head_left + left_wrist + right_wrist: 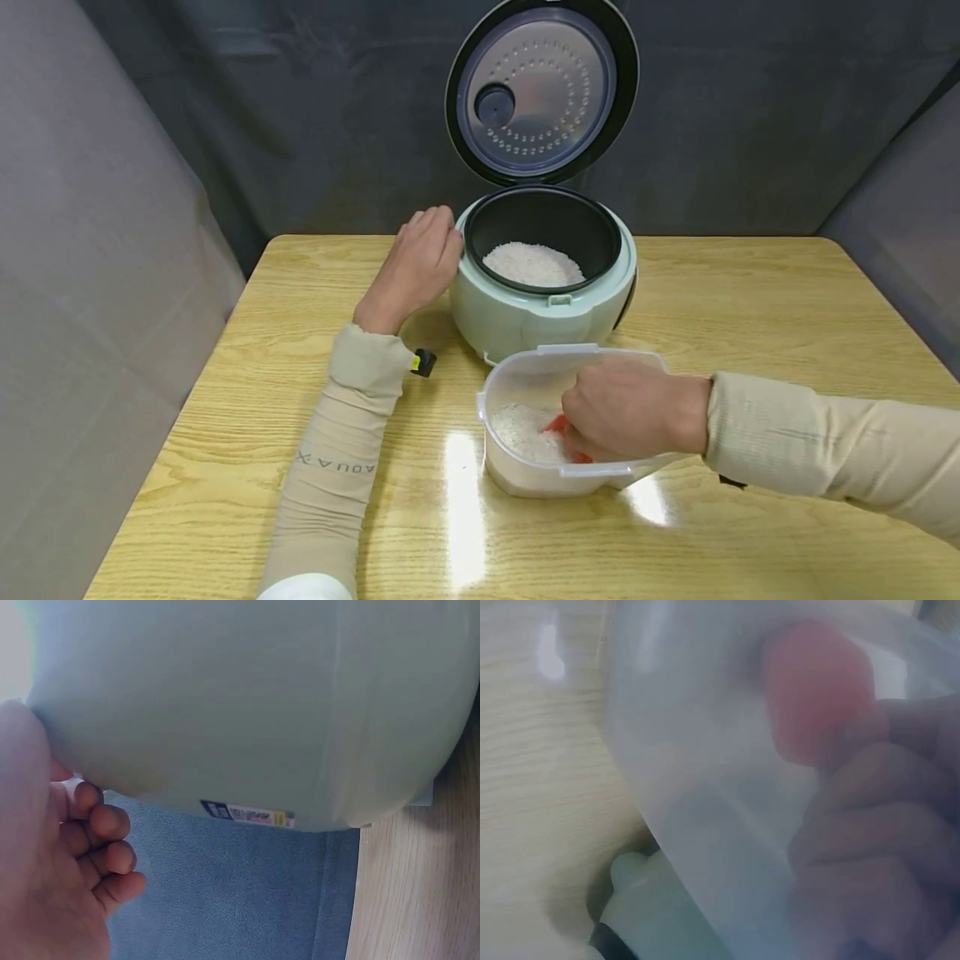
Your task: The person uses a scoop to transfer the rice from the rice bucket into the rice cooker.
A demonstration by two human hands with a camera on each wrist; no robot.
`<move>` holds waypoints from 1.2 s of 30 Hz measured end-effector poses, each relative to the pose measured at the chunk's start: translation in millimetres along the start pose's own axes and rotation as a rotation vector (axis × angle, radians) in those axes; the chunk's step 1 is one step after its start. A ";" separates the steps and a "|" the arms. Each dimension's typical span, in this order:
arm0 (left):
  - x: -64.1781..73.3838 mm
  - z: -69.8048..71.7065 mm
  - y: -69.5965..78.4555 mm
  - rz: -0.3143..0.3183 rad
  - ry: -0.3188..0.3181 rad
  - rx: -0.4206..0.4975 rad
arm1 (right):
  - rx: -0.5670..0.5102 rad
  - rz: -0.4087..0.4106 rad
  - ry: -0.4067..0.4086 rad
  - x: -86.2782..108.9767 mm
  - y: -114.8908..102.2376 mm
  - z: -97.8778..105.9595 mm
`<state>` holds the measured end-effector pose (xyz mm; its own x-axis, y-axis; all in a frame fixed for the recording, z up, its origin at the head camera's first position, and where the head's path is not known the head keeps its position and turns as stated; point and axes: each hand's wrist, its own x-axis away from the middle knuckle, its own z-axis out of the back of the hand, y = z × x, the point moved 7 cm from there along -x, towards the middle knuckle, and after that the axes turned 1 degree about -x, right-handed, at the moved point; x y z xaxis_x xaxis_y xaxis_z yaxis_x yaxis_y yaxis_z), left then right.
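Observation:
My right hand [630, 408] grips a red scoop [557, 423] inside a translucent plastic bin [596, 471] that holds white rice [517, 429]. Through the bin's cloudy wall, the right wrist view shows the scoop's broad red end [817, 690] beside curled fingers [877, 825]. Behind the bin stands a pale green rice cooker [517, 321], its lid [540, 92] raised. More white rice [534, 265] lies in its dark inner pot [592, 229]. On the cooker's left side rests my left hand [420, 262], its fingers [112, 859] loosely bent against the outer wall.
Both the cooker and the bin stand on a wood-grain table [360, 275]. A dark cloth [337, 125] hangs behind the table, and grey panels [97, 292] flank it. The bin's rear rim is close to the cooker's front.

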<state>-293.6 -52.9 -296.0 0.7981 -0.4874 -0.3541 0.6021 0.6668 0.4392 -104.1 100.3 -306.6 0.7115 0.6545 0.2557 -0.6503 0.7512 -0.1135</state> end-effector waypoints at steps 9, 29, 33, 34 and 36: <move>0.0 0.8 1.6 -0.013 0.014 -0.009 | -0.149 -0.036 -0.035 -0.3 1.6 -1.3; 0.0 0.4 1.3 -0.015 0.001 0.017 | -0.354 -0.092 -0.087 -1.8 0.5 1.7; 0.2 -0.1 0.8 -0.015 0.003 0.016 | -0.383 -0.076 -0.068 -2.6 0.3 2.5; 0.1 -0.3 0.8 -0.015 0.003 0.014 | -0.389 -0.079 -0.070 -2.5 0.5 2.4; 0.0 -0.7 0.6 -0.015 0.005 0.012 | -0.397 -0.082 -0.069 -2.1 0.8 2.6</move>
<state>-293.2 -52.1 -296.3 0.7887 -0.4946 -0.3651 0.6145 0.6526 0.4434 -106.8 99.3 -304.8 0.7287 0.5937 0.3415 -0.4292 0.7844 -0.4478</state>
